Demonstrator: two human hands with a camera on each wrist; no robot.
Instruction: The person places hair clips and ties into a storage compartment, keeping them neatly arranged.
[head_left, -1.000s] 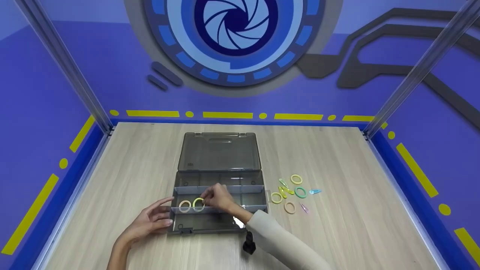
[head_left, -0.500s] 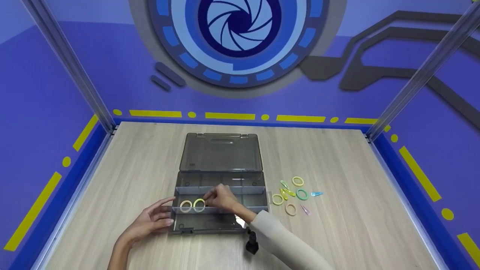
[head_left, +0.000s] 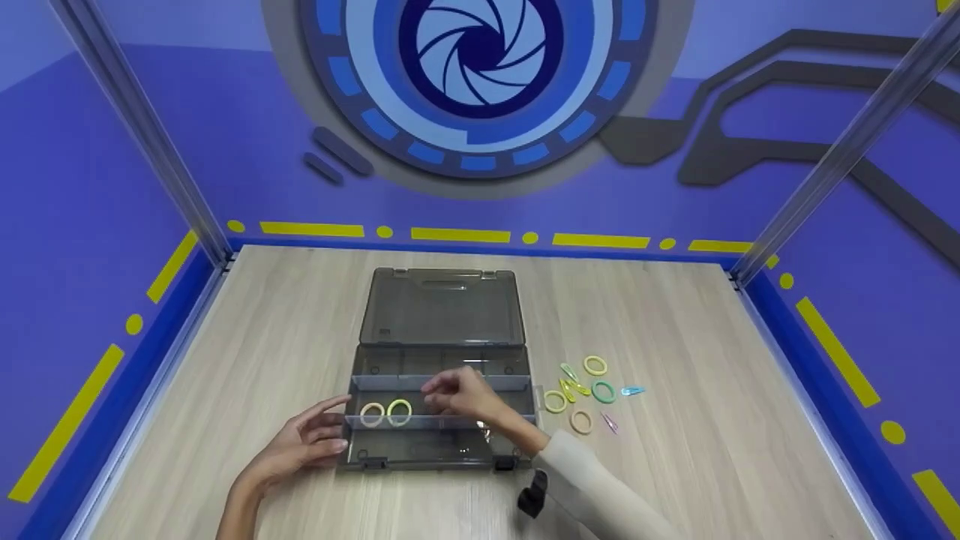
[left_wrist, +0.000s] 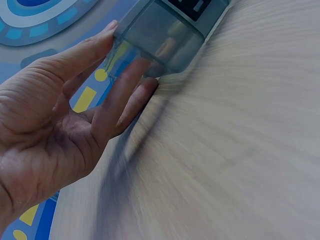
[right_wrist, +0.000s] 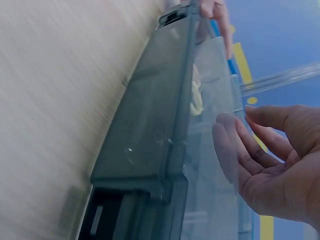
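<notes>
A translucent grey compartment box (head_left: 435,450) lies on the table with its lid (head_left: 442,307) folded back. In its middle row, a peach hair tie (head_left: 372,415) and a yellow-green hair tie (head_left: 399,412) sit side by side toward the left. My right hand (head_left: 465,396) hovers over that row, right of the yellow-green tie, fingers loosely bent around nothing. The right wrist view also shows this hand (right_wrist: 275,160) without anything in it. On the box's left side rest the fingertips of my left hand (head_left: 296,446); its fingers are fairly straight in the left wrist view.
Right of the box lie loose hair ties, among them a green one (head_left: 603,391) and a peach one (head_left: 581,421). Several snap hair clips lie among them, including a blue clip (head_left: 633,391) and a pink clip (head_left: 610,424). Walls enclose the table (head_left: 697,450).
My right hand has let go of the yellow-green hair tie and moved right, away from it. The tie stays in the middle row. My left hand remains at the box's side.
</notes>
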